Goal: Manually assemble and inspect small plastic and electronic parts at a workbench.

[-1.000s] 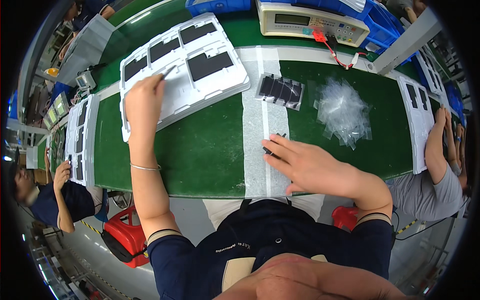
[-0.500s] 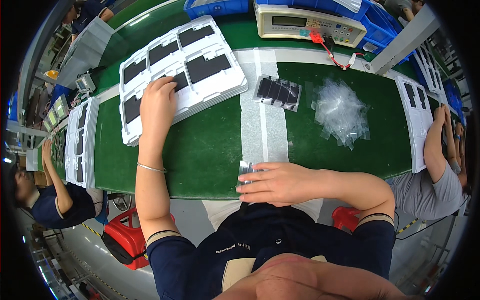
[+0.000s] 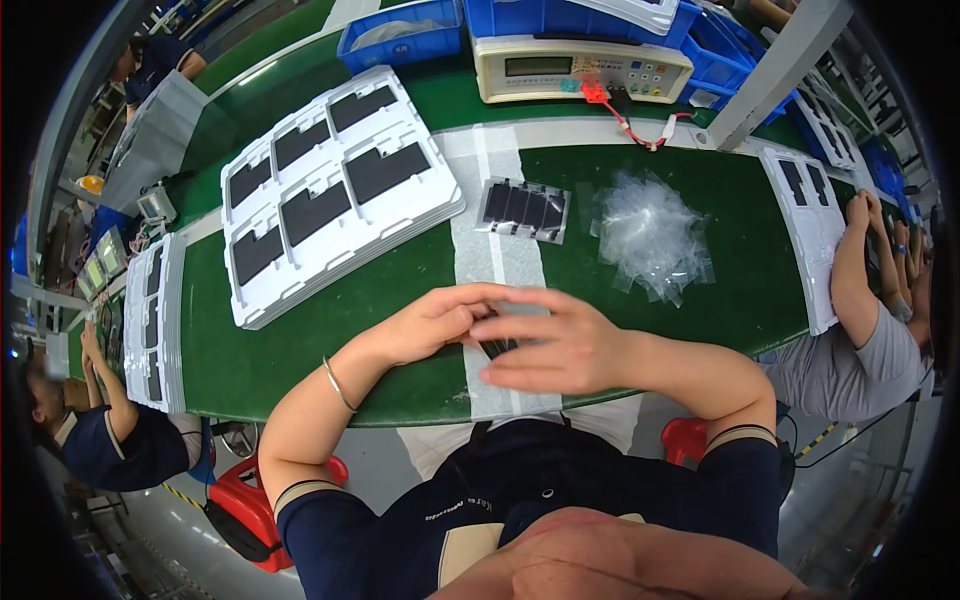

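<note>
Both hands meet over the near edge of the green bench mat, just in front of the person's body. Between them sits a small dark flat piece, only a sliver of which shows under the fingers. The left hand has its fingers curled in and appears to pinch that piece at its left end. The right hand lies over it with fingers stretched out and held together; whether it grips the piece or only rests on it cannot be told, since the palm hides the contact.

The piece lies on a pale strip that runs across the mat away from the person. Farther along that strip rests a row of dark cells, and just right of it a loose heap of clear plastic sleeves. To the left, well apart from the hands, a stack of white trays holds dark rectangular panels. A beige test meter stands at the far edge.

The main risk seems to be the shallow hold: a thin, smooth piece pinched only at its ends could slip or flex. Being so close to the bench edge, it could drop into the person's lap. Pressing with the flat right hand might also bend or smudge it.
</note>
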